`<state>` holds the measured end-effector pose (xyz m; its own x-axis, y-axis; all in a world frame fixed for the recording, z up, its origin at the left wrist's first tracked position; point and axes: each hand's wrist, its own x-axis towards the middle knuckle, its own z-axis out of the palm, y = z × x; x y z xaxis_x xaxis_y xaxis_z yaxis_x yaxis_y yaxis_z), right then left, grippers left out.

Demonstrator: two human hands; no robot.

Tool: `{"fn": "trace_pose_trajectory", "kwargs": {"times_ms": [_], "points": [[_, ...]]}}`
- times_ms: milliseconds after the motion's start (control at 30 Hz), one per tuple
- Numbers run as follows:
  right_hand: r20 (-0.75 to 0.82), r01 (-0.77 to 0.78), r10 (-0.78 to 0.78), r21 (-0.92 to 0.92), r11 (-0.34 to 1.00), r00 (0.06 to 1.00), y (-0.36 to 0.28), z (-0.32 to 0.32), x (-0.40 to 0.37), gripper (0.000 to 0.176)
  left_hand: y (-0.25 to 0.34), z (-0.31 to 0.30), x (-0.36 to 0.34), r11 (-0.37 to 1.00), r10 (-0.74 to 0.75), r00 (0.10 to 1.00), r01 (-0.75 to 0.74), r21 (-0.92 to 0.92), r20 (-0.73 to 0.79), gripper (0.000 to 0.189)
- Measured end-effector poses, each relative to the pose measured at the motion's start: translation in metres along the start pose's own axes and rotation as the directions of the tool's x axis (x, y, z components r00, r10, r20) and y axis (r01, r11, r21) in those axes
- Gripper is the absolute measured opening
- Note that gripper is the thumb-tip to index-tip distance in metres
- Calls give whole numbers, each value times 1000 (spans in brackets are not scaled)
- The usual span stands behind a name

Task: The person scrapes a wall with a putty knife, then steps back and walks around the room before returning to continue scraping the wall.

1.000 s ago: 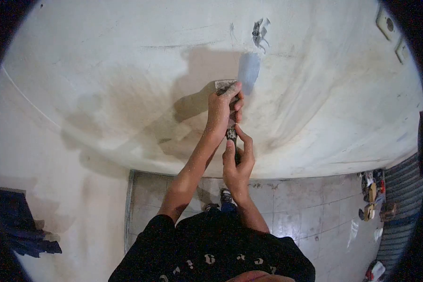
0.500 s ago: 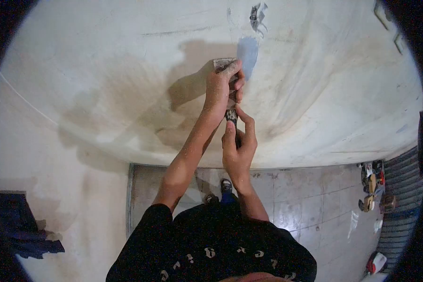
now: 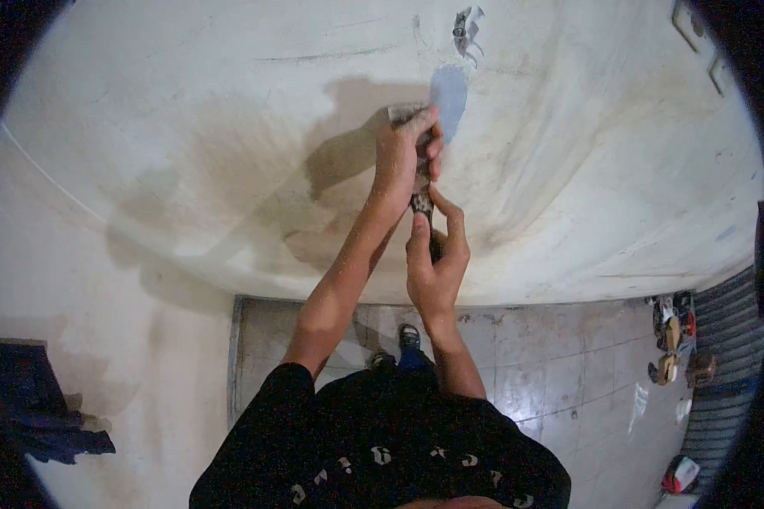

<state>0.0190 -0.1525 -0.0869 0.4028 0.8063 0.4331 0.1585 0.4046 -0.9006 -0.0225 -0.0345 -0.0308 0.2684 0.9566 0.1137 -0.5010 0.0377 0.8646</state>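
One pale, stained wall (image 3: pixel 187 127) fills the field from 9 o'clock through 12 to 3 o'clock, bowed by the lens. A grey tiled floor (image 3: pixel 552 365) occupies the band from 4 to 6 o'clock. The person's black shirt (image 3: pixel 382 450) with pale marks lies at 6 o'clock along the lower edge. A dark cloth (image 3: pixel 34 407) lies at 8 o'clock near the frame's rim. The shadow (image 3: pixel 339 161) of the arms falls on the wall at 10 o'clock from the hands. A cluster of small objects (image 3: pixel 671 339), too small to identify, sits on the floor at 4 o'clock.

The left hand (image 3: pixel 401 161), just above centre, is closed over the upper part of the scraper (image 3: pixel 420 202), with its fingertips curled onto the blade and pressing it flat to the wall. The right hand (image 3: pixel 437 263), at 6 o'clock from the left hand and almost touching it, closes thumb and fingers on the lower end of the handle. The scraper stands nearly upright between the two hands, its blade edge showing at 12 o'clock above the left knuckles.

A blue-grey patch (image 3: pixel 450 92) on the wall lies at 1 o'clock from the left hand, just beside the blade. A small torn hole (image 3: pixel 465 25) sits at 12 o'clock above the patch. One shoe (image 3: pixel 408 337) shows on the floor at 6 o'clock below the right wrist.
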Motion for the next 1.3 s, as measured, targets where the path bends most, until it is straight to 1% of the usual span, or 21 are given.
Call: {"fn": "trace_pose_trajectory", "kwargs": {"times_ms": [67, 100, 167, 233, 300, 367, 467, 500, 600, 700, 767, 800, 833, 933, 1067, 1100, 1167, 1233, 1300], "points": [[-9, 35, -36, -22, 999, 999, 0, 0, -3, 33, 7, 3, -3, 1000, -10, 1000, 10, -12, -20, 30], [-10, 51, -51, -35, 998, 999, 8, 0, -5, 33, 3, 0, -4, 1000, 16, 1000, -17, -15, -27, 29], [-11, 48, -48, -27, 998, 999, 17, 1, -3, 32, -18, -9, -1, 1000, -18, 1000, 18, -16, -14, 29], [-8, 23, -23, -1, 1000, 1000, 16, 1, -2, 32, -8, -4, 0, 999, -34, 999, 34, -7, -7, 28], [-9, 20, -20, -2, 1000, 1000, 4, 4, 5, 32, 10, 5, 5, 1000, 1, 1000, -1, -18, -9, 28], [-1, -5, 5, 10, 1000, 1000, 1, 1, 2, 31, 12, 7, 0, 1000, -6, 999, 5, -27, -36, 29], [22, -41, 41, -7, 999, 999, 13, -5, -7, 31, -18, -8, 1, 1000, -13, 1000, 13, -12, -11, 30], [10, 11, -11, -24, 1000, 1000, 10, -2, -2, 31, -10, -4, 1, 1000, -23, 1000, 23, -12, -19, 31], [-1, 44, -44, 39, 998, 999, -15, 1, 16, 30, 16, 11, 12, 999, 44, 999, -44, -22, -4, 31], [13, 60, -60, -4, 998, 998, -2, -4, 7, 30, 0, 3, 6, 999, 34, 999, -34, -4, -11, 30], [26, 53, -53, -20, 998, 998, 9, -4, 1, 31, -3, 1, 2, 1000, -17, 999, 17, 5, -39, 30], [20, 61, -61, -15, 998, 998, 5, -2, 3, 31, -1, 1, 0, 999, -50, 997, 50, 12, -52, 30], [14, 69, -69, -11, 998, 998, 0, 0, 5, 32, 5, 2, 6, 1000, -8, 1000, 8, -16, 7, 30], [15, 48, -48, -1, 999, 999, -3, 2, 5, 32, 12, 4, 6, 1000, 5, 1000, -5, -30, 12, 30], [28, 22, -22, -3, 1000, 999, 10, -4, -1, 31, -8, -3, 5, 1000, -10, 1000, 10, -27, -9, 31], [21, 49, -49, 1, 999, 999, 4, -2, 6, 31, 5, 2, 4, 999, 13, 1000, -13, 31, -15, 30], [14, 74, -74, 7, 997, 997, -7, 2, 15, 32, 24, 13, 9, 999, 47, 999, -47, 5, 6, 29], [10, 70, -70, 13, 997, 997, -8, 1, 11, 32, 25, 14, 6, 996, 84, 996, -84, 13, -9, 28], [13, 64, -64, -10, 998, 998, 2, -1, 7, 32, 4, 5, -2, 1000, -7, 999, 7, 6, -34, 29]]}}
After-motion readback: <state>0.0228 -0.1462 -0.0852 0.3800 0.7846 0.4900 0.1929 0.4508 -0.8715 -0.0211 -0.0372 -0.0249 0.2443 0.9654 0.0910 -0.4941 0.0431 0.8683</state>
